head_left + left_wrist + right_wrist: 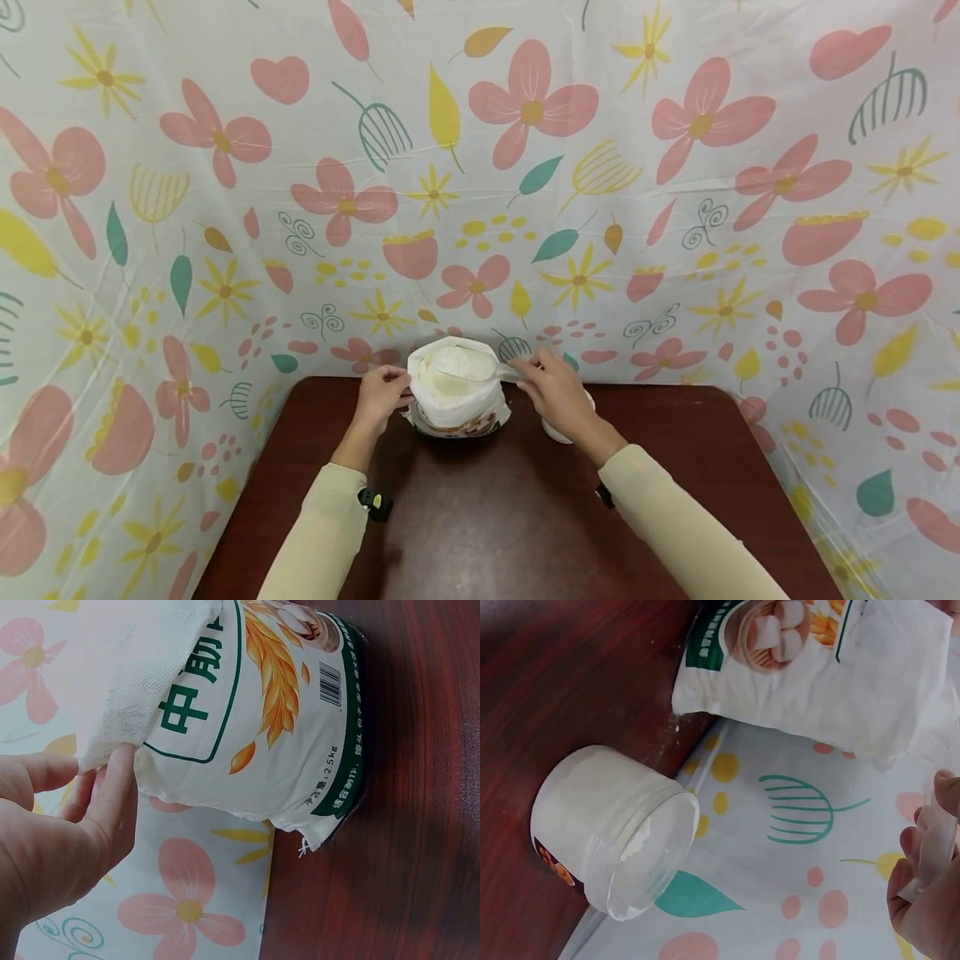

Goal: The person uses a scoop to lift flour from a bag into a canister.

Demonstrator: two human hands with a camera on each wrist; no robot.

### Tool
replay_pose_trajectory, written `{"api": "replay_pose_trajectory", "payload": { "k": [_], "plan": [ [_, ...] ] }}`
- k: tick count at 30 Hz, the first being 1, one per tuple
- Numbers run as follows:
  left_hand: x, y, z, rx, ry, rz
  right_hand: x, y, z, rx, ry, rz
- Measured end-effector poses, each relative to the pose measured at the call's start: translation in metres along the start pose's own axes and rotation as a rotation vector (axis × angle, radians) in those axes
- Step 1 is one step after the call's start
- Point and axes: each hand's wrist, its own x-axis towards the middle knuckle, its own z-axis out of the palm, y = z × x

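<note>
A white flour bag (453, 412) printed with a wheat ear and green lettering stands on the table, its mouth folded outward and flour showing inside. My left hand (381, 398) pinches the folded rim at the bag's left side; the left wrist view shows thumb and fingers on the woven cloth (127, 697). In my right hand (557, 393) is the handle of a translucent plastic scoop (935, 847), its bowl over the bag's mouth, overlapping the flour in the head view. Below that hand stands a clear jar (592, 802) holding flour, partly hidden in the head view.
The dark red-brown table (480, 517) ends at the back and sides against a flower-printed cloth (480, 208). Specks of flour lie on the tabletop between bag and jar. White powder clings to the jar's rim.
</note>
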Motion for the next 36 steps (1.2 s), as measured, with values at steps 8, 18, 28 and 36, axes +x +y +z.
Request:
{"api": "replay_pose_trajectory", "payload": {
  "k": [8, 18, 28, 36],
  "plan": [
    [0.000, 0.001, -0.001, 0.003, 0.002, -0.009, -0.005, 0.001, 0.005, 0.006, 0.040, -0.005],
    [0.002, -0.002, -0.001, -0.004, -0.010, -0.013, -0.006, 0.000, -0.001, 0.031, 0.063, -0.008],
    [0.003, -0.004, 0.000, -0.002, 0.005, -0.003, -0.011, 0.010, -0.020, 0.037, 0.076, -0.019],
    [0.001, -0.003, 0.000, 0.009, 0.002, -0.008, -0.023, 0.022, -0.044, 0.037, 0.078, 0.019]
  ]
}}
